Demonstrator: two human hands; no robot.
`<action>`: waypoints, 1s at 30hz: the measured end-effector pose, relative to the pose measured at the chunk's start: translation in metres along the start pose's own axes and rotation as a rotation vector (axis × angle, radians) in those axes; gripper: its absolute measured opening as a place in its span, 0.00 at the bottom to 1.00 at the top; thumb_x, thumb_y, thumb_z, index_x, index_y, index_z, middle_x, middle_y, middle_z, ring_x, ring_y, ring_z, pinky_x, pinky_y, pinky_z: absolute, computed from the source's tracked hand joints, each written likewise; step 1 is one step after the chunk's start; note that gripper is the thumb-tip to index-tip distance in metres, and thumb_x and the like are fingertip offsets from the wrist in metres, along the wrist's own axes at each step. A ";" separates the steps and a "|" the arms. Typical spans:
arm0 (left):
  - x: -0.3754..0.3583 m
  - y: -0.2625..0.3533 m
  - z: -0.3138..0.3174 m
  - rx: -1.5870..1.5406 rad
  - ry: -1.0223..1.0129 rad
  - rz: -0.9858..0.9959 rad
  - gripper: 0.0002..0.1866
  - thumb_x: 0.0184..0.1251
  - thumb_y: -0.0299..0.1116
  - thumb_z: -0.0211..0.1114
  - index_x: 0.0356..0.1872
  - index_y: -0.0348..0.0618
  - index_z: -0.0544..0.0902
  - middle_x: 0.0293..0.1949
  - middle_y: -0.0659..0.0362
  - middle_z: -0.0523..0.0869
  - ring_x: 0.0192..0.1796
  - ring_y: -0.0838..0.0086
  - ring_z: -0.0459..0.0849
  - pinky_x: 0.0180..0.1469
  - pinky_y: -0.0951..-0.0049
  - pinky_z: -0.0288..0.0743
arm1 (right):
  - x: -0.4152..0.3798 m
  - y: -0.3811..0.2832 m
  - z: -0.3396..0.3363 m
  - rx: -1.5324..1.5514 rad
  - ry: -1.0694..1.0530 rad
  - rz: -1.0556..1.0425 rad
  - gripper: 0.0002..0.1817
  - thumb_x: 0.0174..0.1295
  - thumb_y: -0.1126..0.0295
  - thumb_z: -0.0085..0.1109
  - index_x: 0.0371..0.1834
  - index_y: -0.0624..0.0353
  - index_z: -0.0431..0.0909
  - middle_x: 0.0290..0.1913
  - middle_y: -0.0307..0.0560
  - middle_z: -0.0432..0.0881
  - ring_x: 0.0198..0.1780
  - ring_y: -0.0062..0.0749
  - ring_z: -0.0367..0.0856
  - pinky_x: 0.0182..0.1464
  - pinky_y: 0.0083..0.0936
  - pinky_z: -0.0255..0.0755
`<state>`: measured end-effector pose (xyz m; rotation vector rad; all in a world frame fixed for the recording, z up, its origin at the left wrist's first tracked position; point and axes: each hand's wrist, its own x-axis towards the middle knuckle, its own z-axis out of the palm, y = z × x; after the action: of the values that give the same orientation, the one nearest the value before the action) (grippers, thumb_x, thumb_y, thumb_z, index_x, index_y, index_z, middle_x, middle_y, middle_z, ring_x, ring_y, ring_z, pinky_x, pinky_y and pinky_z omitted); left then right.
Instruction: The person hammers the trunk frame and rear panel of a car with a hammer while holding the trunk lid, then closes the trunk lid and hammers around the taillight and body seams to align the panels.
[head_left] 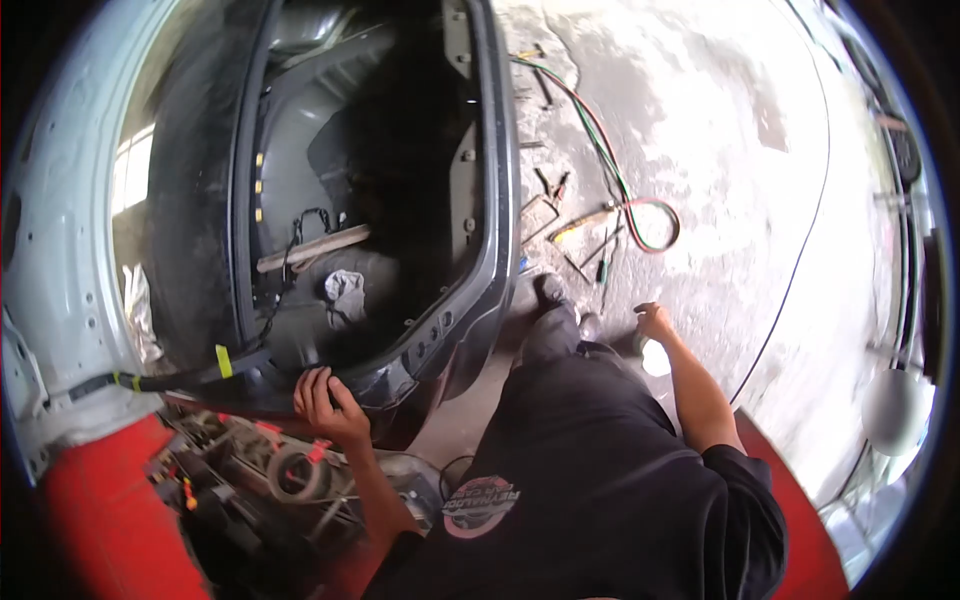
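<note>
My left hand (332, 405) rests on the dark edge of a car body (400, 372), at the corner of its open rear compartment. Its fingers lie over the edge and the thumb stands apart. Out to my right side, above the floor, my right hand (655, 322) hangs with loosely bent fingers and nothing visible in it. Inside the compartment lie a long flat bar (315, 248), a crumpled light-coloured piece (345, 290) and dark wiring (293, 240). A strip of yellow-green tape (223, 361) is stuck near the compartment's edge, left of my left hand.
Red and green hoses (612, 165) loop across the concrete floor (730, 200), joined to a torch-like tool (583, 223). A green-handled tool (602, 270) lies near my feet. Mechanical parts and a ring-shaped piece (298, 473) are below left. A dark cable (800, 265) crosses the right side.
</note>
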<state>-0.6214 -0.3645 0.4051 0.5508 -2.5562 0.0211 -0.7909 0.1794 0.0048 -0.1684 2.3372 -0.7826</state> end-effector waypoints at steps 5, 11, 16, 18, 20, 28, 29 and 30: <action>0.005 0.000 -0.004 0.043 -0.032 -0.019 0.11 0.73 0.29 0.58 0.42 0.33 0.87 0.46 0.49 0.89 0.55 0.51 0.83 0.61 0.51 0.73 | 0.061 -0.080 -0.044 0.109 -0.109 0.044 0.21 0.61 0.72 0.53 0.55 0.63 0.86 0.33 0.58 0.89 0.35 0.40 0.91 0.45 0.36 0.84; 0.007 -0.002 -0.002 0.071 -0.025 -0.046 0.12 0.74 0.31 0.57 0.38 0.33 0.87 0.43 0.51 0.89 0.53 0.52 0.85 0.60 0.52 0.75 | 0.133 -0.122 -0.078 0.047 -0.096 -0.100 0.22 0.62 0.75 0.52 0.58 0.64 0.85 0.31 0.54 0.90 0.30 0.33 0.90 0.37 0.33 0.85; 0.047 0.026 0.004 0.111 -0.039 -0.165 0.11 0.74 0.28 0.59 0.37 0.33 0.87 0.42 0.50 0.88 0.49 0.55 0.86 0.56 0.54 0.77 | 0.204 -0.128 -0.111 0.188 -0.101 0.002 0.20 0.66 0.73 0.52 0.58 0.64 0.85 0.28 0.48 0.88 0.26 0.27 0.87 0.27 0.26 0.82; 0.081 0.057 0.018 0.001 -0.009 -0.211 0.10 0.75 0.26 0.60 0.38 0.32 0.87 0.42 0.49 0.88 0.48 0.56 0.86 0.53 0.57 0.78 | 0.237 -0.122 -0.128 0.155 -0.097 -0.020 0.20 0.66 0.72 0.52 0.58 0.64 0.85 0.28 0.48 0.88 0.26 0.27 0.87 0.27 0.26 0.81; 0.118 0.086 0.046 -0.193 0.024 -0.295 0.09 0.75 0.25 0.60 0.39 0.32 0.88 0.44 0.48 0.88 0.48 0.58 0.87 0.51 0.59 0.80 | 0.263 -0.127 -0.150 0.215 -0.090 0.005 0.20 0.67 0.72 0.51 0.59 0.66 0.83 0.29 0.48 0.88 0.27 0.26 0.87 0.26 0.25 0.80; 0.282 0.178 0.351 -0.588 -0.422 -0.404 0.18 0.75 0.31 0.65 0.61 0.36 0.81 0.61 0.41 0.81 0.65 0.48 0.79 0.68 0.55 0.72 | 0.455 -0.071 -0.198 0.272 -0.232 0.209 0.20 0.67 0.71 0.55 0.58 0.68 0.82 0.30 0.50 0.88 0.26 0.29 0.87 0.26 0.29 0.80; 0.305 0.188 0.397 -0.569 -0.473 -0.338 0.21 0.75 0.33 0.65 0.65 0.37 0.79 0.66 0.40 0.78 0.69 0.47 0.76 0.71 0.54 0.69 | 0.491 -0.043 -0.188 0.206 -0.248 0.204 0.19 0.66 0.71 0.56 0.57 0.68 0.83 0.30 0.52 0.88 0.25 0.30 0.87 0.27 0.30 0.80; 0.331 0.201 0.442 -0.539 -0.548 -0.303 0.26 0.75 0.36 0.66 0.70 0.39 0.75 0.72 0.38 0.72 0.75 0.45 0.68 0.77 0.52 0.62 | 0.510 -0.019 -0.174 0.137 -0.279 0.215 0.18 0.64 0.72 0.57 0.55 0.67 0.84 0.30 0.54 0.88 0.25 0.31 0.87 0.27 0.32 0.81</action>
<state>-1.1740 -0.3597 0.2052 0.7930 -2.7732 -1.0170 -1.2967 0.0907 -0.1592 0.0317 1.9936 -0.7563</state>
